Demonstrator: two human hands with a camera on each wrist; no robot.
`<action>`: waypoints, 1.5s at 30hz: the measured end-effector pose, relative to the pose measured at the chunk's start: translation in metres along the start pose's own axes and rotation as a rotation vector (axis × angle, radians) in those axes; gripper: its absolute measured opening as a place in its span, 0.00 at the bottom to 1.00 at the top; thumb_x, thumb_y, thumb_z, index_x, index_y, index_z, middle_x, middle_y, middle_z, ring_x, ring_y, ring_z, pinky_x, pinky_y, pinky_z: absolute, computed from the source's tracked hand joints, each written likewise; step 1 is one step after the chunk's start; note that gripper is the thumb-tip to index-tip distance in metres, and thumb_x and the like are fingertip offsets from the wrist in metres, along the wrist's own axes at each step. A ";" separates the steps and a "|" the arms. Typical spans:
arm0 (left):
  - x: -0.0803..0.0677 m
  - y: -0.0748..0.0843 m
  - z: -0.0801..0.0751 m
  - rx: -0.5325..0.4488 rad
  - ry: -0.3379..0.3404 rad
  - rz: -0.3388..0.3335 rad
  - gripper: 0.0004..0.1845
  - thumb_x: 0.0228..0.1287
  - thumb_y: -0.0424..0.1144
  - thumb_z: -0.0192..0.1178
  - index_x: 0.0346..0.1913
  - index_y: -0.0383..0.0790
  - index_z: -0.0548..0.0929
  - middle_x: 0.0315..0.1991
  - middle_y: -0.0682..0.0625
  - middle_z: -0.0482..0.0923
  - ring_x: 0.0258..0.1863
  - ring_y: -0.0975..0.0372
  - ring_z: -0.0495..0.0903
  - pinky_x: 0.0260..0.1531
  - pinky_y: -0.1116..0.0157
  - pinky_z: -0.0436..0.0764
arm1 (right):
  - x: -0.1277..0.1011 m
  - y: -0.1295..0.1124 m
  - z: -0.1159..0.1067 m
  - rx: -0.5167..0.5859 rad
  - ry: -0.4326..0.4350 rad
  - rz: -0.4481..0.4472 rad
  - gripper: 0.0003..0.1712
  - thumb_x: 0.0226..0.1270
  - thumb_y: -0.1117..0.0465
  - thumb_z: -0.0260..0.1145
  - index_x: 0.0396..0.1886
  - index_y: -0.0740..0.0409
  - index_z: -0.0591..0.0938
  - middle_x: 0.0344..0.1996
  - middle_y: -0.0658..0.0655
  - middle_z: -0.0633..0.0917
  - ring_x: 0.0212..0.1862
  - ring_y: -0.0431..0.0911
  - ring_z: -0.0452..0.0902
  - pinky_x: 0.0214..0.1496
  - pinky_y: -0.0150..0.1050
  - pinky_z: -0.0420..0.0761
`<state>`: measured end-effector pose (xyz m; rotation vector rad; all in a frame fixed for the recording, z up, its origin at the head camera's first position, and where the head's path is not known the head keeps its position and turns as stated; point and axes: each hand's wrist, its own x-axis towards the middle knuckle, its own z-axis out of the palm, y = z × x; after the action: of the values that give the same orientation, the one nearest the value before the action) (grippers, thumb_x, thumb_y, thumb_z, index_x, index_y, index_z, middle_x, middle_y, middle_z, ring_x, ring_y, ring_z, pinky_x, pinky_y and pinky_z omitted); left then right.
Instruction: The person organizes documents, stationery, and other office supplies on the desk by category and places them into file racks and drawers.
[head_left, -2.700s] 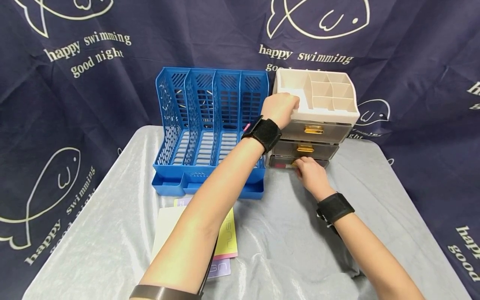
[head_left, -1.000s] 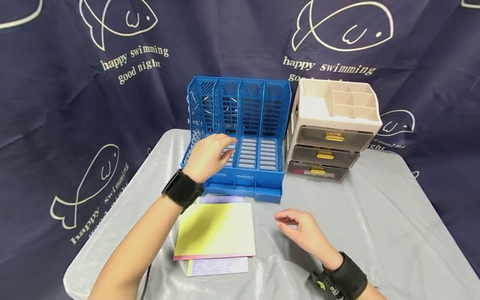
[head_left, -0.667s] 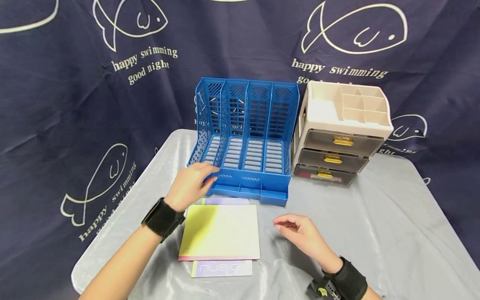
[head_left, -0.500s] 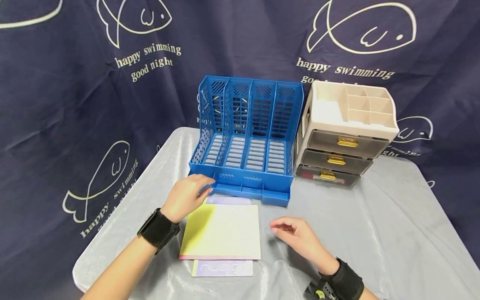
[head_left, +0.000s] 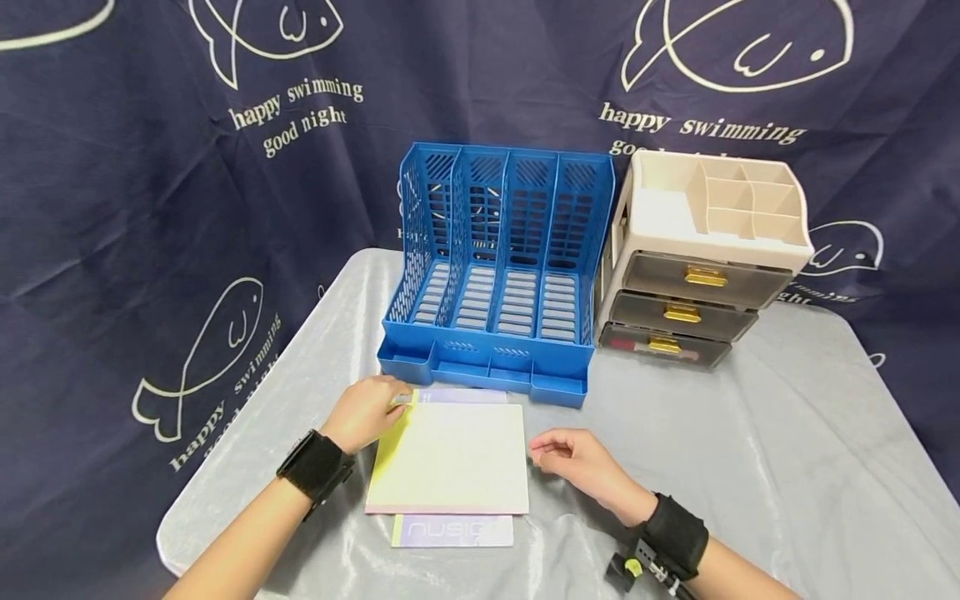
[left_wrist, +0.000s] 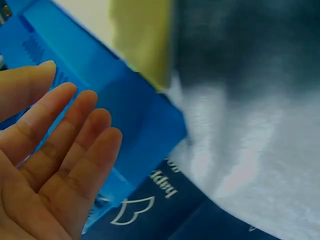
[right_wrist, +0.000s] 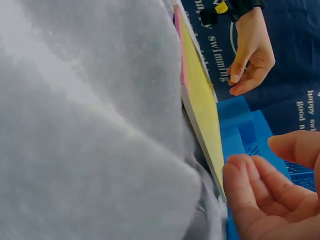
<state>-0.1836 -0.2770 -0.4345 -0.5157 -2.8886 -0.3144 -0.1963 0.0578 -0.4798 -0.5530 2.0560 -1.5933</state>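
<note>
A stack of thin notebooks lies on the table in front of the blue file rack. Its top notebook [head_left: 457,462] has a pale yellow cover, with a pink strip along the near edge. From beneath it a purple notebook [head_left: 453,531] sticks out at both ends. My left hand [head_left: 367,412] is at the stack's far left corner, fingers relaxed and nothing between them; the left wrist view shows its fingers [left_wrist: 82,145] apart from one another. Beside the right edge is my right hand [head_left: 588,468], loosely bent, its fingertips [right_wrist: 235,172] close to the notebooks' edge and holding nothing.
The blue file rack [head_left: 487,337] has several upright slots and a front tray. To its right stands a white drawer cabinet [head_left: 716,242] with small top compartments and grey drawers with gold handles. A grey cloth [head_left: 750,467] covers the table; a dark printed curtain [head_left: 480,75] hangs behind.
Both hands have left the drawer cabinet, the right letting go of the bottom drawer's handle. They came down to either side of the notebooks. The head view has shifted left.
</note>
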 end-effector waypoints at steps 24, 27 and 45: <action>-0.004 -0.011 0.024 -0.085 -0.115 -0.138 0.08 0.49 0.37 0.71 0.23 0.44 0.80 0.19 0.57 0.69 0.22 0.64 0.66 0.26 0.65 0.69 | 0.000 0.007 0.014 0.380 -0.075 0.220 0.21 0.63 0.66 0.59 0.52 0.78 0.74 0.34 0.56 0.85 0.36 0.43 0.82 0.45 0.41 0.82; -0.004 -0.011 0.026 -0.095 -0.122 -0.148 0.10 0.50 0.37 0.71 0.22 0.45 0.78 0.18 0.56 0.65 0.22 0.64 0.63 0.25 0.66 0.64 | 0.002 0.006 0.018 0.476 -0.106 0.253 0.13 0.65 0.65 0.59 0.46 0.71 0.78 0.34 0.55 0.85 0.37 0.44 0.82 0.46 0.44 0.81; -0.006 -0.001 0.004 -0.170 0.032 -0.042 0.04 0.54 0.37 0.67 0.29 0.45 0.81 0.24 0.58 0.71 0.25 0.66 0.70 0.27 0.68 0.72 | -0.011 -0.009 0.025 0.466 -0.064 0.134 0.22 0.61 0.70 0.61 0.55 0.73 0.72 0.41 0.63 0.85 0.40 0.52 0.83 0.33 0.44 0.83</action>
<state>-0.1790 -0.2794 -0.4397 -0.4731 -2.8592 -0.5734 -0.1725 0.0420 -0.4746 -0.2847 1.5619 -1.8616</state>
